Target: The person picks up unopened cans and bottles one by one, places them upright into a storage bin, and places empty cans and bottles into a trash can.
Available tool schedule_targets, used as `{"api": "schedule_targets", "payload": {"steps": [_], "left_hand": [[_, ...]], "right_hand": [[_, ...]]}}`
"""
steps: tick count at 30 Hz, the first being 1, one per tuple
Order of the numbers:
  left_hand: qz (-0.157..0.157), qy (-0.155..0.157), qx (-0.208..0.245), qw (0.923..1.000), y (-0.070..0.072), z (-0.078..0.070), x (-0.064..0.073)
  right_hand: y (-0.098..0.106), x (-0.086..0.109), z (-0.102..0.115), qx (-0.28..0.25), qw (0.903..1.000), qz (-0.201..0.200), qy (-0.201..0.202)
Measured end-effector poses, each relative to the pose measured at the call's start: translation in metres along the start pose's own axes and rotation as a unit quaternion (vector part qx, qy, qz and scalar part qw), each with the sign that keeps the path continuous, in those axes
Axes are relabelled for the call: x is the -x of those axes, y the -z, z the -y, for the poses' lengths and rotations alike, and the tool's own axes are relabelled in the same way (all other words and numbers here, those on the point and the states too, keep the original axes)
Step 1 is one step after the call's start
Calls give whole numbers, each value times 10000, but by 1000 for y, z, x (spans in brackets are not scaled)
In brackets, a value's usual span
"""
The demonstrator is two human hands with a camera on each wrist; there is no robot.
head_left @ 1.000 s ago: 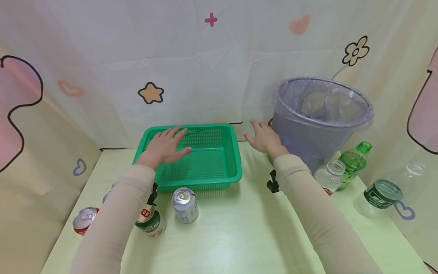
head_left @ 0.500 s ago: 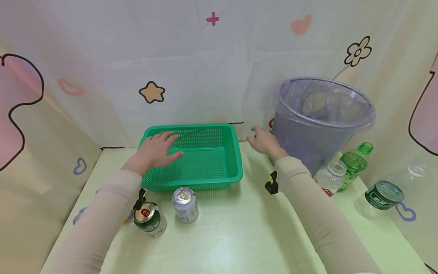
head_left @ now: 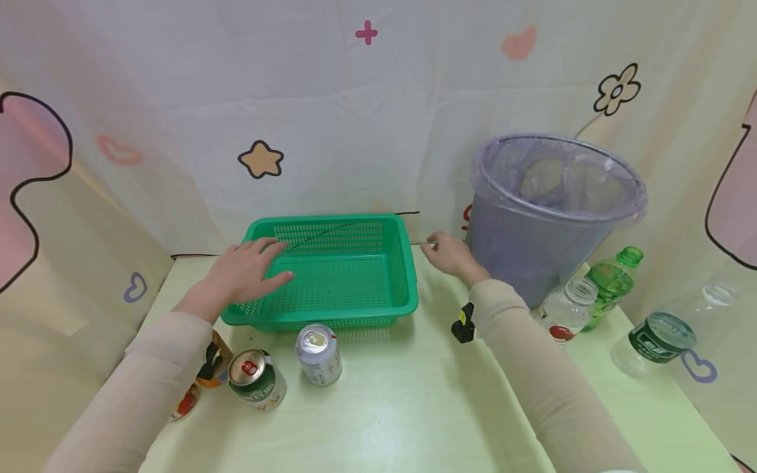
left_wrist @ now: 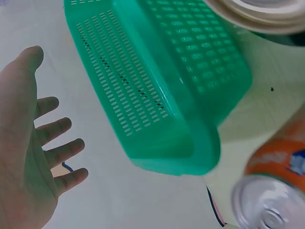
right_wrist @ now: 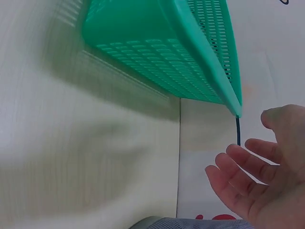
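Observation:
A green plastic basket (head_left: 331,282) stands at the back of the table, with nothing inside it. Over its left end hovers my left hand (head_left: 242,272), fingers extended and thumb spread; the left wrist view shows the palm holding nothing. To the right of the basket, in the gap before the trash bin (head_left: 520,236), is my right hand (head_left: 451,254). Its fingers bend loosely around no object, as the right wrist view shows. A silver-white can (head_left: 319,355) stands in front of the basket, beside a green and white can (head_left: 257,381).
An orange can (left_wrist: 276,181) and a red can (head_left: 186,402) stand at the left, partly behind my sleeve. At the right are a clear jar-like bottle (head_left: 568,309), a green bottle (head_left: 614,279) and a clear bottle with a dark green label (head_left: 662,335). A patterned curtain (head_left: 367,118) hangs behind.
My left hand has moved left and nearer, from over the basket's middle to its left end. My right hand has come slightly lower, its fingers more bent. The cans and bottles stay put.

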State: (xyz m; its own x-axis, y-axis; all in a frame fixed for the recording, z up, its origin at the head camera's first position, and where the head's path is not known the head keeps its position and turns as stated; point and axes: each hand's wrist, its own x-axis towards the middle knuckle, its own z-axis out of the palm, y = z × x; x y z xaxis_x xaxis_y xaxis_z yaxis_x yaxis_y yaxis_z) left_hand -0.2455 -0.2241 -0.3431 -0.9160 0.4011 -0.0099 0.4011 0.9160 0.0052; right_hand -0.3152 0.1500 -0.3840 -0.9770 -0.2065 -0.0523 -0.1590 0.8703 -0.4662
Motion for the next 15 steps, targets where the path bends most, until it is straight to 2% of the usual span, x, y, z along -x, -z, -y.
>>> {"api": "schedule_targets", "payload": {"steps": [4, 15], "left_hand": [[-79, 9, -26, 10000, -1, 6, 12], [-169, 78, -102, 9998, -4, 15, 40]], "right_hand": [[-8, -2, 0, -56, 9999, -79, 78], [-25, -3, 9, -642, 9973, 286, -193]]}}
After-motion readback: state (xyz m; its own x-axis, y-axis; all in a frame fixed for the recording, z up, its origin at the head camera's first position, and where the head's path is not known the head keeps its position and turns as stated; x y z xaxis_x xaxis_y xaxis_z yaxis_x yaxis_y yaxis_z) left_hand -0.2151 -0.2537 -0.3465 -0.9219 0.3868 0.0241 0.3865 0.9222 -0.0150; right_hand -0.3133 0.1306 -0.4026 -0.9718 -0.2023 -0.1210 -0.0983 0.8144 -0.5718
